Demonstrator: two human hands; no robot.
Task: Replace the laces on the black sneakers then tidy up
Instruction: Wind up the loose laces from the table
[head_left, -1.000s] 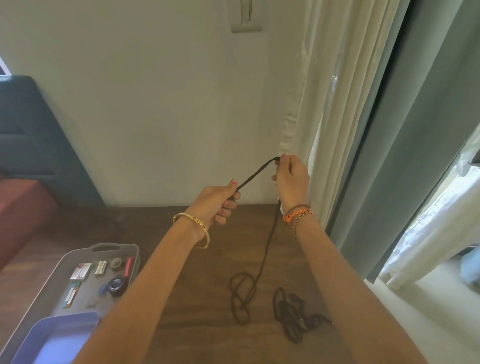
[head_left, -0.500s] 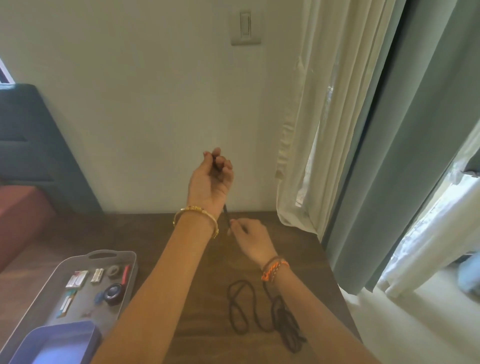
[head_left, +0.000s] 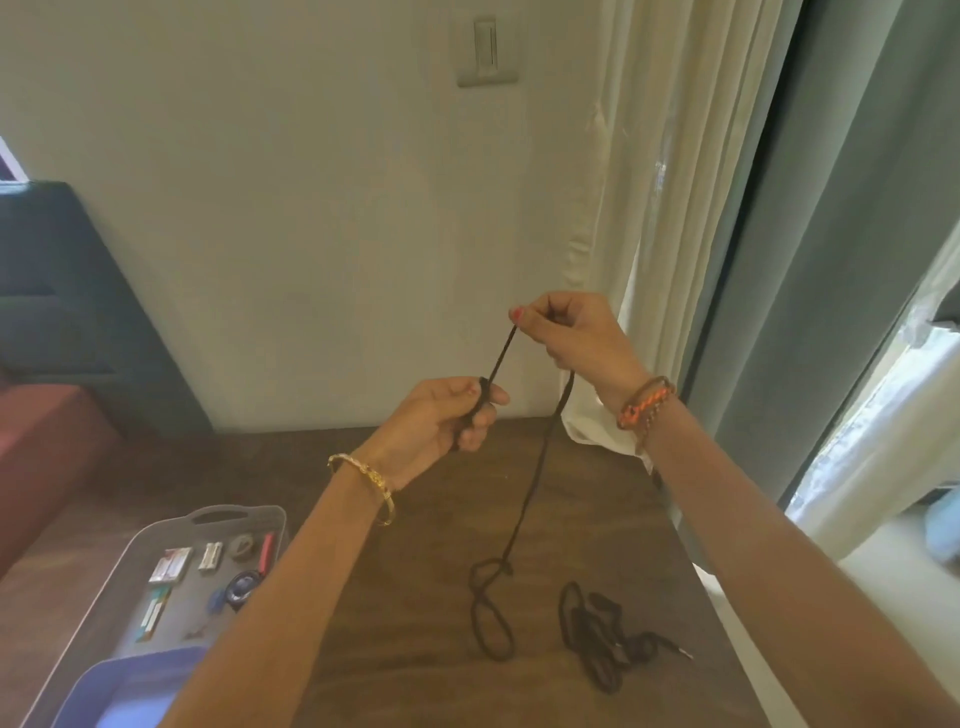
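A long black shoelace (head_left: 536, 478) runs from my hands down to loose loops on the wooden table (head_left: 426, 639). My left hand (head_left: 441, 415) grips a gathered part of it in curled fingers above the table's far edge. My right hand (head_left: 571, 332), higher and to the right, pinches the lace between thumb and fingers, and a short taut stretch joins the two hands. A second black lace (head_left: 608, 639) lies in a tangled heap on the table at the right. No sneakers are in view.
A grey tray (head_left: 130, 561) with small items stands at the table's left, a blue lid (head_left: 130, 691) at its near end. Cream and grey curtains (head_left: 727, 234) hang close on the right. The wall is just behind the table.
My right hand has risen from near the table to above my left hand, drawing the lace up. My left hand has dropped lower and keeps its grip.
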